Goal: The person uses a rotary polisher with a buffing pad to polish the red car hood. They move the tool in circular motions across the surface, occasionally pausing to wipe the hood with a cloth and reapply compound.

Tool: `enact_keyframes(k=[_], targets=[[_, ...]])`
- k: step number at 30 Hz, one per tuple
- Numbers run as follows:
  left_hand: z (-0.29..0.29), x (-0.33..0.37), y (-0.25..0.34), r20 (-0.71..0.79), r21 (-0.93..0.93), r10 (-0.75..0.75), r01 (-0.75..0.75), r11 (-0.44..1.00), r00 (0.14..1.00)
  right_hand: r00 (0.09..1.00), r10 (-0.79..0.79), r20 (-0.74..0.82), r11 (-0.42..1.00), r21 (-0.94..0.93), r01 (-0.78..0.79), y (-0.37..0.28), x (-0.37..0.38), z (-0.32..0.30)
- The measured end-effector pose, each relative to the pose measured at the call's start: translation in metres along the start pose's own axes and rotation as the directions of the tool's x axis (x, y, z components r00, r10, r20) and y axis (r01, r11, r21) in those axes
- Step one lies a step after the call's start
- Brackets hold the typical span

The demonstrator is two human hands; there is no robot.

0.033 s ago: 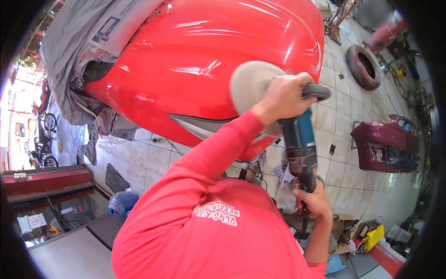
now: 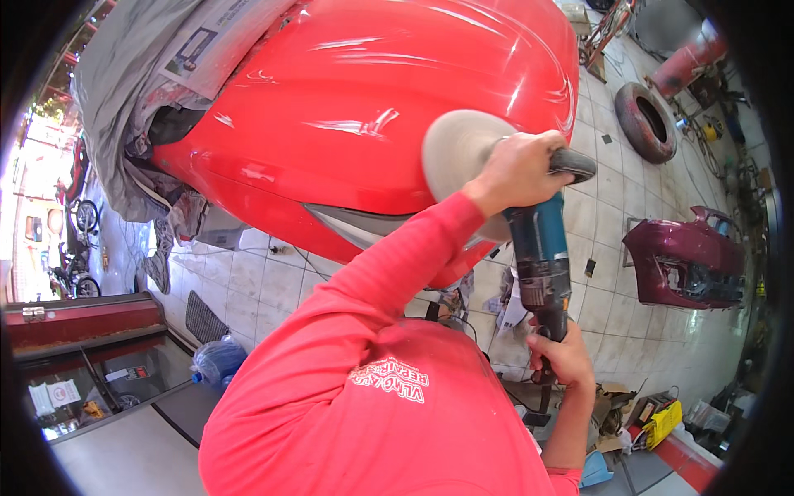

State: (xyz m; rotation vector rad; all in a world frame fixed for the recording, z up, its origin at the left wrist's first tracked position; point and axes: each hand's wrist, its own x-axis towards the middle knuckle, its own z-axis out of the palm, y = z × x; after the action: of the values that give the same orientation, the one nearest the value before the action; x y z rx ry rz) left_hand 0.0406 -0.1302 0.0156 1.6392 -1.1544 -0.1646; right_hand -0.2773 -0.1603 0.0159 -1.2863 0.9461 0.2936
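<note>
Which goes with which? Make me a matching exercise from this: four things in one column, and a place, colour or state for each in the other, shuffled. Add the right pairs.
Column one
1. Pad
2. Bumper
3. Left hand
4. Right hand

Column two
A. On the rear grip of the polisher
B. Maroon
C. On the black side handle
D. Pale and round

Right pairs
1-D
2-B
3-C
4-A
</note>
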Motion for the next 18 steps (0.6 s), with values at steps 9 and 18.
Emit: enact_keyframes(k=[9, 18], targets=[[-0.098, 0.004, -0.032, -0.006, 0.073, -0.187, 0.187, 0.98, 0.982, 0.999, -0.051, -0.008, 0.997, -0.061, 0.05, -0.049, 0.021, 0.09], [-0.222, -0.014, -0.044, -0.184, 0.045, -0.213, 0.225, 0.973, 0.96, 0.945, -0.288, 0.155, 0.914, -0.25, 0.319, -0.104, 0.057, 0.148]])
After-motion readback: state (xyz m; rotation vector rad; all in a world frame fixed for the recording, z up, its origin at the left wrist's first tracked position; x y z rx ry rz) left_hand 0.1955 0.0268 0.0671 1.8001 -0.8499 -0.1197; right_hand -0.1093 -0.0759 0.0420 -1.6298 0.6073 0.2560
